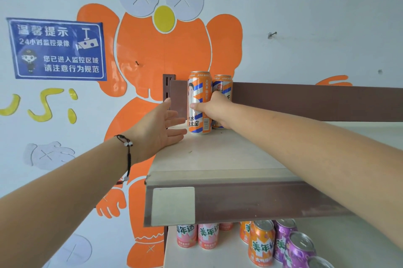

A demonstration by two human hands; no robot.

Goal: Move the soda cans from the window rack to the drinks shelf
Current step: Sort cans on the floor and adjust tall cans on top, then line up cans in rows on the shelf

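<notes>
Gripping the tall orange can (199, 103) around its middle, your right hand (214, 108) has the thumb across the front of the label and the other fingers wrapped out of sight behind it. That can stands upright on the top shelf (218, 154), near the back left corner, touching or just beside a second can (222, 91) of the same kind behind it; your hand hides most of that one.

Your left hand (162, 128) is spread flat with straight fingers just left of the orange can, close to its base. Whether the fingertips touch the can or only the shelf, the view does not settle.

Judge the can as stiff but thin-walled: if full it will feel fairly heavy for its width, and being tall and narrow it will tip easily if nudged high up. The printed metal looks smooth and likely slippery, more so if cold and damp. Hold it at mid-height as you do now, squeezing only enough to stop it sliding, since a hard squeeze could dent it. Keep the open left hand low as a guard against a topple.

On the lower shelf (220, 256) stand shorter pink, orange and purple cans (261, 243).
</notes>
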